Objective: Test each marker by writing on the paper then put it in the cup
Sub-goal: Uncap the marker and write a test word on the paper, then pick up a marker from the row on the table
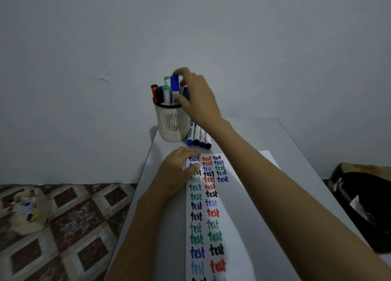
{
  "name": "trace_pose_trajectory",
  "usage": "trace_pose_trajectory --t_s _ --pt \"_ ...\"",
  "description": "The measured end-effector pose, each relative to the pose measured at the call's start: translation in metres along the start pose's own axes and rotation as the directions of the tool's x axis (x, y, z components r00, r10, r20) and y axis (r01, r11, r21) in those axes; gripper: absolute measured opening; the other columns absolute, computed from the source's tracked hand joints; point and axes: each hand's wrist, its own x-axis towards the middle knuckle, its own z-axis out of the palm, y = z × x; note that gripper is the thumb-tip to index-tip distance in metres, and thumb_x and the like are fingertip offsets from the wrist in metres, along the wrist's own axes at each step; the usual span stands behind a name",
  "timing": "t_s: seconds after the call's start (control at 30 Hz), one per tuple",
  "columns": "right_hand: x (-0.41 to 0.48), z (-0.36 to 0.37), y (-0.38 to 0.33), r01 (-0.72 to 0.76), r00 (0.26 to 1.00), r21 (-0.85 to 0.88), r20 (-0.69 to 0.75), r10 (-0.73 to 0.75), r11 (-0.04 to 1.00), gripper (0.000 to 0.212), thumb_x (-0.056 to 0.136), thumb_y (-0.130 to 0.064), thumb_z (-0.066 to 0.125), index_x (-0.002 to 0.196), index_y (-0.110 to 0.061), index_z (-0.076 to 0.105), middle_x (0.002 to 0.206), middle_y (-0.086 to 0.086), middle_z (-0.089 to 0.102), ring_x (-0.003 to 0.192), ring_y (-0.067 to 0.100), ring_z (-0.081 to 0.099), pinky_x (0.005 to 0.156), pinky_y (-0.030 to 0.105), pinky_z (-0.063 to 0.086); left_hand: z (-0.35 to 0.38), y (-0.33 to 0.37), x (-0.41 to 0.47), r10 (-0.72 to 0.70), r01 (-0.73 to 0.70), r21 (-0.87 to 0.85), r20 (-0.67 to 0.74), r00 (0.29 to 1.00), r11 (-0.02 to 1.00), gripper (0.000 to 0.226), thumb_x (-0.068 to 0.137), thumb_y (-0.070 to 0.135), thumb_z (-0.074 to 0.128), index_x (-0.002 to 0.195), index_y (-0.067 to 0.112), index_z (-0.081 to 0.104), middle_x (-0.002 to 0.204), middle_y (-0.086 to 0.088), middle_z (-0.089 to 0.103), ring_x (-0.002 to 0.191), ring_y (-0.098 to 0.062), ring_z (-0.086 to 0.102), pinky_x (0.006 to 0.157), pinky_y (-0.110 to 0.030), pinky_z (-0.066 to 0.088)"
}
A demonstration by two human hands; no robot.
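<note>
At the table's [264, 137] far left corner, the right hand [196, 96] grips a blue marker [174, 85], lowering it into the crowded cup [171, 124]. The left hand [177, 170] rests relaxed on the paper's [232, 228] far corner. Forcing the marker between its packed neighbours could tip the cup off the edge or scatter the four loose markers [198, 136] just beside it.

Right hand [196, 96] outstretched, left hand [176, 171] palm-down.
</note>
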Motion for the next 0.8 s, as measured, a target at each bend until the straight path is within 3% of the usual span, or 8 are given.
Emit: trace_pose_trajectory --t_s 0.17,0.23,0.3,0.4,0.47,0.67,0.8 --pt "-0.004 -0.009 0.017 0.021 0.994 -0.161 0.107 -0.003 0.987 0.031 0.095 -0.028 0.055 0.125 -0.023 0.062 0.125 0.006 0.052 0.115 0.022 0.045 0.089 0.034 0.036 0.001 -0.001 0.001 0.013 -0.012 0.026 -0.009 1.0 1.0 0.033 0.086 0.025 0.06 0.115 0.008 0.063 0.121 -0.003 0.058 0.109 -0.011 0.053 0.094 -0.023 0.04" --pt "-0.015 -0.014 0.026 -0.041 0.988 -0.073 0.144 0.052 0.996 0.037 0.097 -0.026 0.051 0.135 -0.028 0.054 0.131 0.007 0.048 0.118 0.019 0.043 0.09 0.032 0.038 0.002 -0.002 0.001 0.019 -0.018 0.031 -0.017 1.0 0.999 0.03 0.087 0.018 0.062 0.114 0.007 0.063 0.121 -0.003 0.058 0.109 -0.013 0.053 0.093 -0.023 0.04" --pt "-0.032 -0.017 0.037 -0.193 0.971 0.021 0.149 0.188 0.981 0.043 0.096 -0.024 0.055 0.138 -0.026 0.048 0.129 0.008 0.049 0.112 0.016 0.047 0.087 0.029 0.042 0.002 -0.002 0.001 0.023 -0.022 0.022 -0.021 1.0 1.0 0.029 0.087 0.017 0.062 0.114 0.008 0.063 0.121 -0.002 0.057 0.109 -0.012 0.053 0.093 -0.022 0.039" --pt "-0.057 -0.014 0.057 -0.421 0.824 -0.103 0.372 0.427 0.901 0.04 0.086 -0.031 0.07 0.121 -0.017 0.057 0.116 0.008 0.058 0.097 0.019 0.056 0.08 0.03 0.048 0.001 -0.001 0.001 0.012 -0.012 0.006 -0.02 1.0 1.0 0.029 0.087 0.018 0.061 0.114 0.009 0.063 0.121 -0.001 0.057 0.11 -0.012 0.052 0.096 -0.027 0.042" --pt "-0.07 -0.013 0.062 -0.468 0.739 -0.177 0.458 0.493 0.866 0.045 0.079 -0.036 0.077 0.117 -0.017 0.061 0.112 0.008 0.055 0.095 0.021 0.057 0.076 0.029 0.045 0.001 0.0 0.001 0.01 -0.009 0.012 -0.017 1.0 1.0 0.029 0.087 0.02 0.061 0.114 0.01 0.063 0.121 -0.001 0.057 0.11 -0.012 0.053 0.096 -0.029 0.043" --pt "-0.08 -0.016 0.058 -0.485 0.756 -0.169 0.412 0.509 0.858 0.046 0.078 -0.024 0.078 0.12 -0.015 0.064 0.108 0.01 0.067 0.087 0.019 0.061 0.072 0.028 0.048 0.002 0.0 0.002 0.022 -0.021 0.043 -0.021 1.0 0.999 0.03 0.088 0.021 0.06 0.116 0.01 0.062 0.123 -0.002 0.056 0.109 -0.012 0.053 0.095 -0.027 0.043" --pt "-0.086 -0.02 0.057 -0.561 0.796 -0.088 0.214 0.566 0.823 0.037 0.082 -0.023 0.072 0.117 -0.011 0.067 0.114 0.011 0.068 0.089 0.019 0.062 0.078 0.029 0.051 0.004 0.001 0.002 0.018 -0.016 0.053 -0.034 0.999 0.998 0.03 0.089 0.02 0.059 0.117 0.01 0.061 0.124 -0.002 0.055 0.111 -0.012 0.051 0.095 -0.025 0.041"
